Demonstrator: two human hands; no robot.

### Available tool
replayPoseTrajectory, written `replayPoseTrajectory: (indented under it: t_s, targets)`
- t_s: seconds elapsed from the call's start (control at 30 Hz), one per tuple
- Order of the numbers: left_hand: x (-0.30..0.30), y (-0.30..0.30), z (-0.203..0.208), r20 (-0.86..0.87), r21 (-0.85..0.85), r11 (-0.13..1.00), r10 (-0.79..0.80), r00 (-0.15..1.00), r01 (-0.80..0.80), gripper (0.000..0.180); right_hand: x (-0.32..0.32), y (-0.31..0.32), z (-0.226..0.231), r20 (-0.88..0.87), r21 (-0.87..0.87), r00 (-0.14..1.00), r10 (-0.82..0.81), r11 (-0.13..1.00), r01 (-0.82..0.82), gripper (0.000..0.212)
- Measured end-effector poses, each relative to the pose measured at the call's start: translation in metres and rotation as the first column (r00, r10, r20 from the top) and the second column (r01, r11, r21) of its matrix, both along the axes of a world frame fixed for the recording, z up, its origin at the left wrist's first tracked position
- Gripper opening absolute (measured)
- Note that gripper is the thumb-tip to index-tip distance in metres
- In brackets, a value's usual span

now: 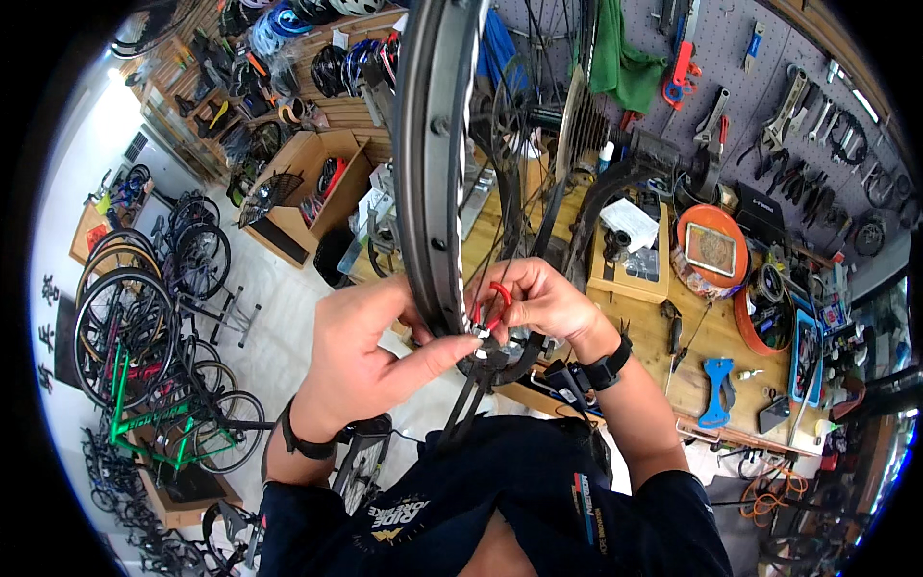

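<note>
A black bicycle wheel rim [433, 173] stands upright in front of me, its spokes running back to the right. My left hand [370, 351] grips the rim's lower part from the left, fingers behind it and thumb stretched across toward the spoke ends. From the right, my right hand [550, 300] pinches a small red spoke wrench [499, 304] against the spokes, close beside the rim. The wrench's jaw is too small to make out. A dark wheel stand [615, 197] rises behind the wheel, partly hidden by it.
A wooden workbench [635, 337] carries an orange bowl [692, 216], a blue plastic tool [716, 392] and a blue tray [806, 356]. Tools hang on the grey pegboard [731, 58]. Bicycles [173, 385] stand at left, near an open cardboard box [303, 192].
</note>
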State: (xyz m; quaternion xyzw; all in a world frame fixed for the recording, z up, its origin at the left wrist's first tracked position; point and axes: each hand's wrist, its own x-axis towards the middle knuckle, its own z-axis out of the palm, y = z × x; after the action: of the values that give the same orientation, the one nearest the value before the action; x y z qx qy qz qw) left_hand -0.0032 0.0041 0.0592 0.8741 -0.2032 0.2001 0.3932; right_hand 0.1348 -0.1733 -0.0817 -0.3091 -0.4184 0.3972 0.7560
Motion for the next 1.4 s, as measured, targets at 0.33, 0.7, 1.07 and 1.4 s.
replayPoseTrajectory:
  t_s: [0.33,0.7,1.07,1.4]
  targets:
    - [0.004,-0.002,-0.007,0.000,0.013,0.999,-0.039,0.999,0.039,0.028,-0.016,-0.009,0.013,-0.011,-0.250,0.958,-0.285,0.929,0.273,0.021]
    - [0.002,-0.002,-0.061,0.038,0.088,0.996,-0.039,0.999,0.035,0.040,-0.042,-0.002,0.019,0.670,-0.446,0.561,-0.487,0.340,0.828,0.028]
    - [0.002,-0.003,-0.103,-0.053,0.197,0.980,0.036,0.998,-0.025,0.033,-0.029,0.025,-0.022,0.824,-0.300,0.295,-0.484,0.070,0.951,0.026]
    - [0.001,-0.004,-0.054,-0.044,0.038,0.999,-0.028,0.999,0.030,0.029,0.012,-0.025,-0.013,0.136,-0.293,0.990,-0.040,0.953,0.079,0.032]
